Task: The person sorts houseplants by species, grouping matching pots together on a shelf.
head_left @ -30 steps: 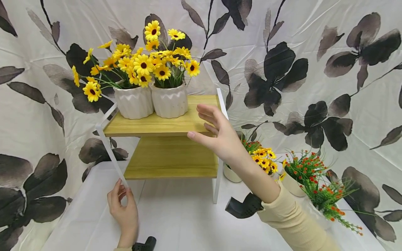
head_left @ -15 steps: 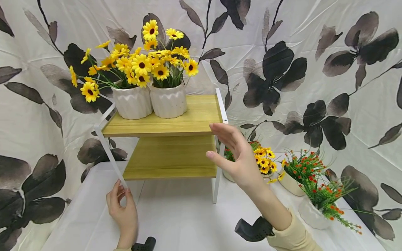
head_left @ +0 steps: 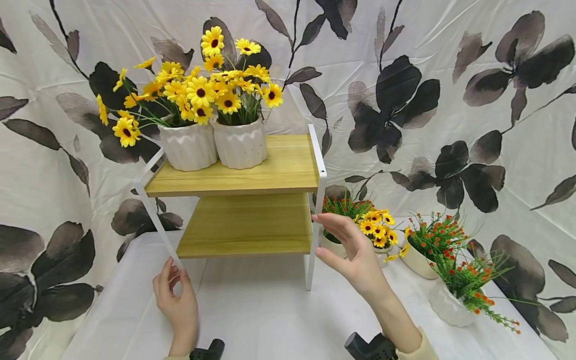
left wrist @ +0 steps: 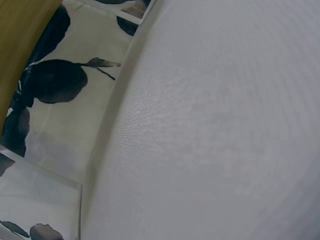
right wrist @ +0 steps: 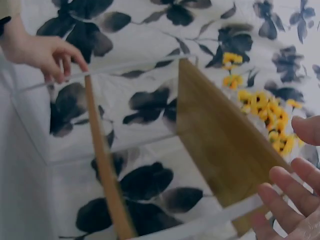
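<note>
A two-tier shelf (head_left: 234, 186) with wooden boards and a white frame stands on the white-covered table. Two white ribbed pots (head_left: 188, 147) of yellow daisy-like flowers sit side by side on its top board, left of middle. Low on the left front leg, my left hand (head_left: 177, 305) pinches the frame between thumb and fingers; the right wrist view shows this grip too. My right hand (head_left: 355, 255) is at the right leg (head_left: 316, 230), fingers loosely bent, thumb apart, fingertips right beside the leg. The lower board (head_left: 247, 225) bears nothing. The left wrist view misses my left hand.
Right of the shelf stand several more potted plants: yellow flowers (head_left: 379, 227), and red-flowered ones in a cream pot (head_left: 418, 260) and a white pot (head_left: 451, 305). A cloth (head_left: 288, 30) printed with dark flowers hangs behind the table (head_left: 261, 315).
My right hand has moved down and to the right, from above the top board to beside the right leg. The left hand keeps its grip; shelf and pots have stayed put.
</note>
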{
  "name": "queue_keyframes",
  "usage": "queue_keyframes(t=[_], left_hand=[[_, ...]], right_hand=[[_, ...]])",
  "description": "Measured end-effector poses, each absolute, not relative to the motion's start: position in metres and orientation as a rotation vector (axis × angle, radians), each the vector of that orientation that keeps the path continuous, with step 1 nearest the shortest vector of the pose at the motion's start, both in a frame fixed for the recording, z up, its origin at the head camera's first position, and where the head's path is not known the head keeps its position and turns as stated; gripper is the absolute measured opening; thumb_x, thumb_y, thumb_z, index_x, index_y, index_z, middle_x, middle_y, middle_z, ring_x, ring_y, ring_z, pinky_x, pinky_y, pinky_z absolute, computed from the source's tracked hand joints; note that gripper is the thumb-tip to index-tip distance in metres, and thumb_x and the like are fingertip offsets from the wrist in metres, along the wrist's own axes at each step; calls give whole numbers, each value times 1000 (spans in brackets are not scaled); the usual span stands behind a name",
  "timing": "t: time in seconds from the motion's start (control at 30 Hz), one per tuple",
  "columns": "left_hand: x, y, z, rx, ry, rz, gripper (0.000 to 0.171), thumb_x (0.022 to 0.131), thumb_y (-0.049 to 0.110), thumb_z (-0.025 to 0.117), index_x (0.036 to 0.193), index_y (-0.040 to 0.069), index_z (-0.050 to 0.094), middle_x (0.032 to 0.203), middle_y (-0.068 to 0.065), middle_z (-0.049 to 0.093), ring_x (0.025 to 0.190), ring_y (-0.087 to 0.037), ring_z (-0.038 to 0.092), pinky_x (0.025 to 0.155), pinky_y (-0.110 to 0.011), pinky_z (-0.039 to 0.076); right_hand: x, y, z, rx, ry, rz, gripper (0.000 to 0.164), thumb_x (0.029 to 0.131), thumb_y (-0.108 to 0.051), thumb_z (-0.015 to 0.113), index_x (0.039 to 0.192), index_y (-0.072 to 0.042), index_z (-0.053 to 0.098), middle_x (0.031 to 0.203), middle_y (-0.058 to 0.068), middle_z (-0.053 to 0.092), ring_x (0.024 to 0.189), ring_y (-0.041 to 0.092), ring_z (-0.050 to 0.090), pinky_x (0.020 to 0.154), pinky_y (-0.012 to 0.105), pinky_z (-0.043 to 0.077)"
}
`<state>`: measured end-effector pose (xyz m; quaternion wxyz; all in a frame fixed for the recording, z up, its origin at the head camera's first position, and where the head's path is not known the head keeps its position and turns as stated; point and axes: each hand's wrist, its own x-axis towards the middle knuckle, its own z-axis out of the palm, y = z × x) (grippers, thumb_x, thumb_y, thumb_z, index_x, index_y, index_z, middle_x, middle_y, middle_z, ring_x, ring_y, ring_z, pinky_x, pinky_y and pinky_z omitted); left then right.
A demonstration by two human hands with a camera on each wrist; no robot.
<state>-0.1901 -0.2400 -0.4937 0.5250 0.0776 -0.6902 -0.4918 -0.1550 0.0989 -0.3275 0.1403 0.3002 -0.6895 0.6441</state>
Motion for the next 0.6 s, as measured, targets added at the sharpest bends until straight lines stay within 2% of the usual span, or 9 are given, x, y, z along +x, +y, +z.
queue_keyframes(t=[0.2, 0.4, 0.6], left_hand=[[-190, -239, -494, 195, -1661, -1174, 44, 87, -10, 59, 128, 5, 59, 102, 22, 46, 100, 6, 49, 86, -8, 43], [-189, -238, -493, 204, -1663, -1171, 43, 87, -9, 59, 128, 6, 59, 102, 25, 46, 99, 7, 48, 86, -7, 43], [-190, -239, -493, 192, -1648, -1174, 43, 87, -9, 60, 127, 4, 60, 101, 16, 49, 99, 5, 49, 86, -7, 43]], right_hand=[[-156, 115, -359, 772, -1955, 1951, 50, 87, 8, 61, 134, 2, 46, 134, 0, 57, 129, 9, 50, 111, 18, 37], [-156, 127, -389, 607, -1947, 2005, 48, 88, 7, 59, 133, 4, 45, 130, 2, 60, 125, 8, 52, 109, 17, 39], [-158, 138, -414, 429, -1914, 2033, 45, 88, 6, 60, 131, 7, 47, 126, 4, 62, 121, 8, 56, 107, 18, 41]])
